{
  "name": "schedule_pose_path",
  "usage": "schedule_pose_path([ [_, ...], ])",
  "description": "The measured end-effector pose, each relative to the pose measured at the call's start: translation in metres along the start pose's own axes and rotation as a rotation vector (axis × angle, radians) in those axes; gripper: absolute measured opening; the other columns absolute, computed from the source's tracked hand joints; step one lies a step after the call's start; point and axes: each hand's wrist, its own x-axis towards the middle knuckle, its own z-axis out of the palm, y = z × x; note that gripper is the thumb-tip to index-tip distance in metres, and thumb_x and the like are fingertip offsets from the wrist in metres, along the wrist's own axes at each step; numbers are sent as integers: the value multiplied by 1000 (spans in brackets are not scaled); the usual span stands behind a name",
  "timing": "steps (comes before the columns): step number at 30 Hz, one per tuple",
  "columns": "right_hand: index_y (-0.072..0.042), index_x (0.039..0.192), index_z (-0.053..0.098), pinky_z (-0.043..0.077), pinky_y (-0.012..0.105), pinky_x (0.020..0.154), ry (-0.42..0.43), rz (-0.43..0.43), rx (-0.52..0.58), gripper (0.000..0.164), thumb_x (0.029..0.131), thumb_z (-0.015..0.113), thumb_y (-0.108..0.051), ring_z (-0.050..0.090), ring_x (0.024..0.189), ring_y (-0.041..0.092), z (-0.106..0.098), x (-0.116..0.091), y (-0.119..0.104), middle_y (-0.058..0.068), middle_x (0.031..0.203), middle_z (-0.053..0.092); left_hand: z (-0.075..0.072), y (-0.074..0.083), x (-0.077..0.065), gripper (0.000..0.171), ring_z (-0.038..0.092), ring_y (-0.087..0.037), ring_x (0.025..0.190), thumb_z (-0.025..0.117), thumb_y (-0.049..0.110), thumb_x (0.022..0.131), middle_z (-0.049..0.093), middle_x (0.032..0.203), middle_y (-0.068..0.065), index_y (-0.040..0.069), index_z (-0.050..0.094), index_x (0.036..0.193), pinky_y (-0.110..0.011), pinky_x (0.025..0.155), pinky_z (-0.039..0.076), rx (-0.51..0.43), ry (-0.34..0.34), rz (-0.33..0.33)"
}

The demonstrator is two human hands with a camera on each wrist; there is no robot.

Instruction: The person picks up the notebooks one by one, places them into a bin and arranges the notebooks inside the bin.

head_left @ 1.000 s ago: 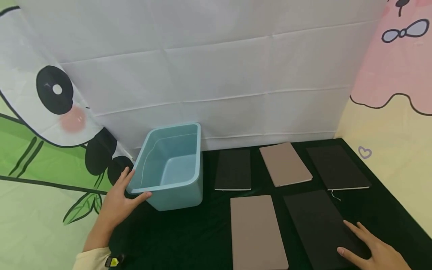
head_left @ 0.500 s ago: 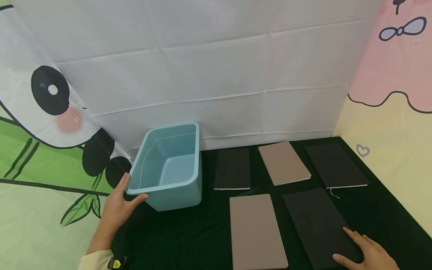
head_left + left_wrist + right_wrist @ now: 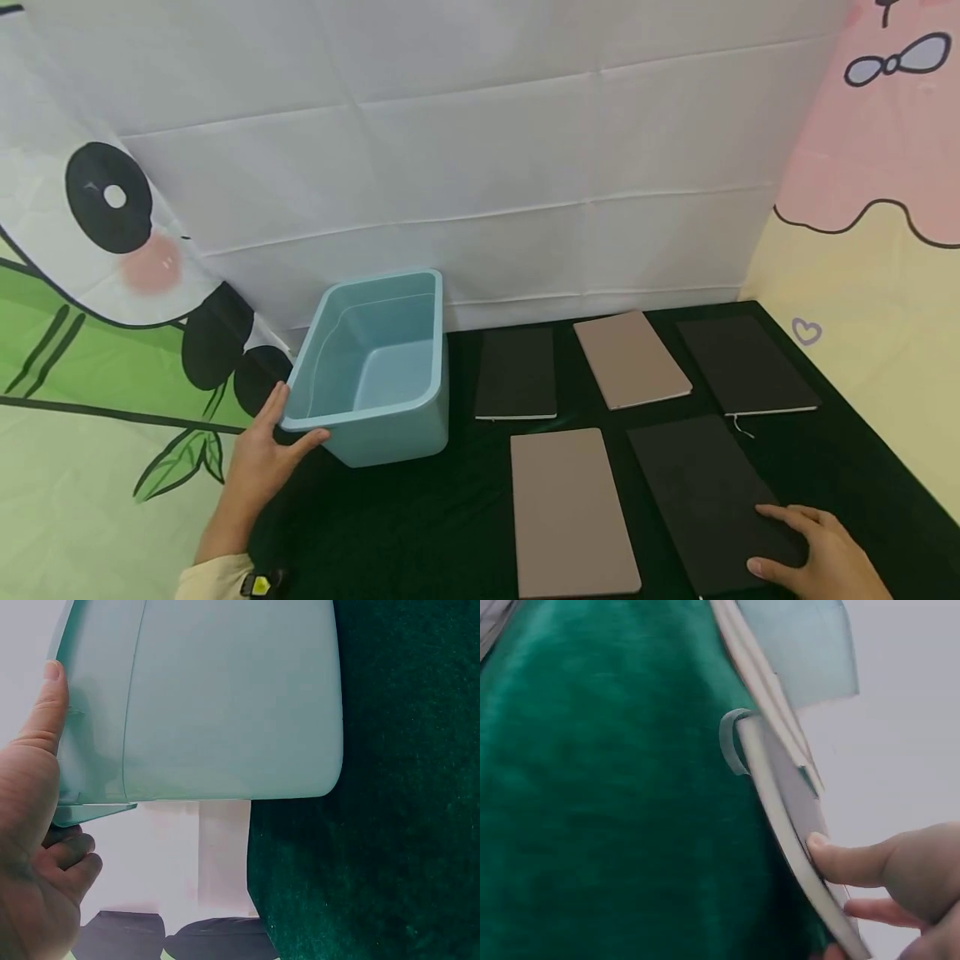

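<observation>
My left hand (image 3: 266, 467) grips the near left corner of a light blue plastic bin (image 3: 393, 437). In the left wrist view its thumb lies along the bin's wall (image 3: 225, 697), and the other fingers curl by the rim. On the right, my right hand (image 3: 821, 554) is at the near right part of a large black notebook (image 3: 697, 492). The right wrist view has the thumb on the cover, with a fingertip low by the notebook's page edge (image 3: 787, 840). Left of this notebook lies a large beige-pink notebook (image 3: 570, 517).
Behind lie a smaller black notebook (image 3: 516, 375), a beige-pink notebook (image 3: 633, 358) and another black notebook (image 3: 750, 362) with a white ribbon. All rest on a dark green cloth (image 3: 420, 533). A white fabric backdrop (image 3: 480, 167) rises behind, with printed cartoon panels at both sides.
My right hand has shifted slightly left, and its fingers have drawn in from spread to bent at the black notebook. The left hand stays at the bin's corner.
</observation>
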Motion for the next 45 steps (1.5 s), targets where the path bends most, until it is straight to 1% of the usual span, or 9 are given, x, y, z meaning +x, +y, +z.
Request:
schedule_pose_path([
  [3, 4, 141, 55, 57, 53, 80, -77, -16, 140, 80, 84, 82, -44, 63, 104, 44, -14, 1, 4, 43, 133, 51, 2, 1, 0, 104, 25, -57, 146, 78, 44, 90, 13, 169, -19, 8, 15, 164, -78, 106, 28, -1, -7, -9],
  [8, 6, 147, 49, 60, 46, 87, -287, -42, 458, 63, 98, 69, -30, 52, 125, 59, -40, 2, 9, 50, 149, 26, 4, 2, 0, 105, 25, -57, 146, 78, 45, 89, 14, 169, -19, 8, 15, 164, -78, 106, 29, -8, -12, -20],
  [15, -31, 141, 61, 57, 39, 97, -616, -173, 1082, 47, 107, 48, -2, 67, 116, 11, -62, 9, 13, 6, 132, 68, 1, 2, 1, 103, 26, -56, 146, 80, 41, 89, 16, 169, -17, 9, 17, 164, -79, 106, 28, -54, 17, -15],
  [21, -48, 137, 55, 56, 29, 95, -504, -97, 939, 46, 107, 54, -13, 49, 125, -7, -72, 10, -11, -1, 75, 64, -1, 2, 1, 103, 24, -56, 147, 80, 41, 89, 14, 170, -15, 11, 16, 164, -79, 106, 26, -72, 6, -21],
  [26, -59, 127, 56, 55, 27, 90, -385, -87, 872, 48, 106, 58, -16, 54, 84, 3, -80, 13, -44, -9, 67, 43, -1, 2, 1, 103, 24, -56, 147, 80, 41, 89, 14, 170, -15, 12, 16, 164, -79, 106, 26, -87, 8, -31],
  [28, -60, 127, 58, 54, 25, 89, -340, -105, 879, 50, 105, 59, -14, 54, 86, 9, -84, 15, -57, -8, 65, 47, -1, 2, 0, 103, 24, -55, 147, 80, 41, 89, 15, 169, -15, 12, 16, 164, -79, 107, 26, -90, 13, -32],
  [37, -39, 146, 57, 53, 18, 86, -216, -234, 993, 53, 102, 62, -8, 61, 109, 8, -94, 34, -116, -5, 87, 74, 3, 2, 1, 103, 24, -53, 148, 81, 41, 88, 15, 169, -14, 12, 17, 164, -77, 108, 26, -110, 21, -36],
  [43, -25, 154, 49, 52, 16, 90, -231, -352, 1082, 59, 101, 63, -5, 21, 153, 28, -95, 50, -171, -7, 134, 68, 1, 1, 0, 103, 23, -53, 148, 80, 42, 89, 14, 170, -13, 14, 16, 165, -77, 108, 26, -107, 19, -50],
  [45, -22, 156, 47, 51, 16, 90, -234, -392, 1099, 60, 100, 64, -5, 47, 136, 17, -95, 55, -191, -4, 143, 62, 0, 1, 1, 104, 23, -54, 148, 80, 43, 88, 14, 170, -13, 14, 15, 165, -78, 108, 26, -100, 10, -58],
])
